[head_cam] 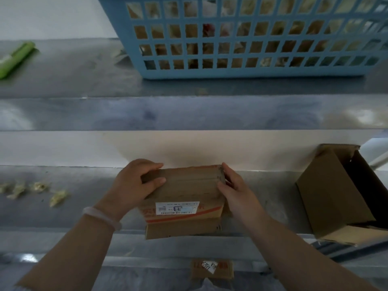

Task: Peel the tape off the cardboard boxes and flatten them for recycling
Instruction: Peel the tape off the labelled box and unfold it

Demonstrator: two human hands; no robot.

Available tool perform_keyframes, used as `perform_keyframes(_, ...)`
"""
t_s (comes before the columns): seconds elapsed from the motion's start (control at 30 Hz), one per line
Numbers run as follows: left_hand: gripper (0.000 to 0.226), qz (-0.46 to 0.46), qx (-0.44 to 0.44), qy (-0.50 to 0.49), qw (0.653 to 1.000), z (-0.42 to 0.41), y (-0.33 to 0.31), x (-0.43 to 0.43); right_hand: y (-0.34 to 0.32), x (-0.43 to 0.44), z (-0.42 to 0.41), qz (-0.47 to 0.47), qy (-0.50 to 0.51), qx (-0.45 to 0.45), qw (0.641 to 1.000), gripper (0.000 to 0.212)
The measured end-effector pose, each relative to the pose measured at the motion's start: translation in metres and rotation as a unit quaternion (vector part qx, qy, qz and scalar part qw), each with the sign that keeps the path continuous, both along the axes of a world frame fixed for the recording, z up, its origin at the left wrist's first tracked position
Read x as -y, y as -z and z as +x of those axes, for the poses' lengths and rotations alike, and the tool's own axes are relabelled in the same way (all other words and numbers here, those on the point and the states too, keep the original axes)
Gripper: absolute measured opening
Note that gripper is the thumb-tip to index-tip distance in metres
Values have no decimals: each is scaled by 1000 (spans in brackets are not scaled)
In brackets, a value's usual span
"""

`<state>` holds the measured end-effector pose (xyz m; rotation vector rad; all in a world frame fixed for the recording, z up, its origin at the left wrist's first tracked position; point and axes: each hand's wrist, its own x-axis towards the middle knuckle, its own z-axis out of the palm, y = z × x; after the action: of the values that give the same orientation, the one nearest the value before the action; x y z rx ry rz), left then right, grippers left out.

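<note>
- Gripping a small cardboard box (182, 198) from both sides, the left hand (134, 183) curls its fingers and thumb over the far left corner while the right hand (235, 190) clasps the far right edge.
- The box sits at the middle of the metal worktop (63, 206), near its front edge; a white shipping label (177, 207) with an orange stripe below it faces up, its print too small to read.
- A lower flap of the box overhangs toward the front edge; whether any tape remains on it is hard to make out.
- A pale bangle (100, 217) circles the left wrist.
- A second, larger box (340, 196) lies open on its side at the worktop's right edge, partly cut off by the frame.
- Crumpled tape scraps (35, 191) lie toward the left edge, blurred.
- On the raised shelf (84, 80) behind, a blue lattice basket (241, 36) holds unclear contents; its top is cut off.
- A green object (14, 57) at the shelf's left end is blurred and cropped.
- Another piece of cardboard (212, 268) with a handwritten sticker shows below the front edge, mostly hidden.
</note>
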<state>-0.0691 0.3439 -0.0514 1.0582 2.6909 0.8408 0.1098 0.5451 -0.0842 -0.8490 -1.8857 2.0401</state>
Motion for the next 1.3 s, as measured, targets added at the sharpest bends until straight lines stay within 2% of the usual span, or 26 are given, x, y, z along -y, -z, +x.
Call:
perform_keyframes(0.07,47,39,105,-37,993,0,0,19,-3,2,1,53,-3,6,999,45)
perform_keyframes(0.13,47,106,217,-50,969,2,3,34,-5,4,0,122,0,18,992,39)
perform_keyframes(0.2,41,152,251,-48,955,6,8,40,-6,5,-2,188,6,36,981,39)
perform_keyframes(0.3,30,200,229,-73,950,7,12,37,-7,6,-7,228,17,62,971,37)
perform_keyframes(0.43,23,216,192,-93,953,1,18,38,-9,14,-13,173,66,46,982,36)
perform_keyframes(0.53,28,154,161,-49,974,-8,15,48,-12,23,-14,160,74,35,984,35)
perform_keyframes(0.6,38,87,92,9,992,-16,7,53,-14,30,-15,158,51,41,985,38)
perform_keyframes(0.7,51,-6,-41,134,990,-20,-7,45,-11,44,-19,146,18,57,988,66)
perform_keyframes(0.73,52,-26,-57,164,985,-18,-10,37,-10,50,-20,148,13,62,987,67)
perform_keyframes(0.83,42,-30,-57,169,984,-13,-12,21,-8,61,-24,160,33,68,984,51)
perform_keyframes(0.93,33,-49,-77,184,979,-18,-11,16,-9,61,-22,152,37,82,984,60)
perform_keyframes(1.03,35,-69,-111,201,971,-20,-8,12,-10,64,-19,162,57,100,980,58)
perform_keyframes(1.17,36,-71,-117,194,971,-18,-6,10,-10,69,-16,188,92,111,972,39)
perform_keyframes(1.3,34,-58,-123,190,972,-10,0,14,-11,61,-12,159,112,107,975,26)
